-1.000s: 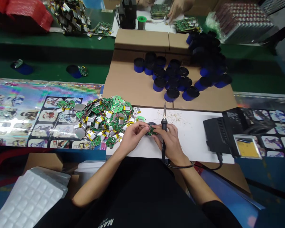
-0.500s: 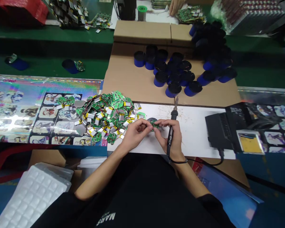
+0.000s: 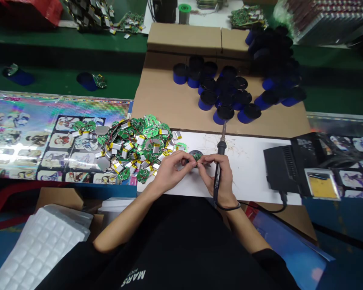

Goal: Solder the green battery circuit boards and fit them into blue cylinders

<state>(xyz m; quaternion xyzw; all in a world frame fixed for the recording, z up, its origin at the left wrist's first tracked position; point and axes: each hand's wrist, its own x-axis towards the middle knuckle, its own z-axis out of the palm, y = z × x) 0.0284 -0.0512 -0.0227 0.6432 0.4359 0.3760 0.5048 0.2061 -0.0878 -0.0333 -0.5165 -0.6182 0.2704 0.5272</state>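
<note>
My left hand (image 3: 169,171) and my right hand (image 3: 219,177) meet over the white sheet (image 3: 254,169), both pinching a small round green circuit board (image 3: 196,159). A black soldering iron (image 3: 219,163) lies tucked in my right hand with its tip pointing away from me. A small dark round part (image 3: 196,153) sits just beyond the board. A heap of green circuit boards with silver batteries (image 3: 133,147) lies directly left of my left hand.
Blue and black cylindrical shells (image 3: 230,94) crowd a cardboard sheet (image 3: 166,100) beyond the white sheet. A black soldering station (image 3: 282,169) stands at the right. White foam tray (image 3: 39,245) at lower left. A solder spool (image 3: 184,12) stands on the far bench.
The soldering iron has tilted from upright to leaning right in my right hand. Both hands stay pinched on the board. The other person's hand at the far bench has left view.
</note>
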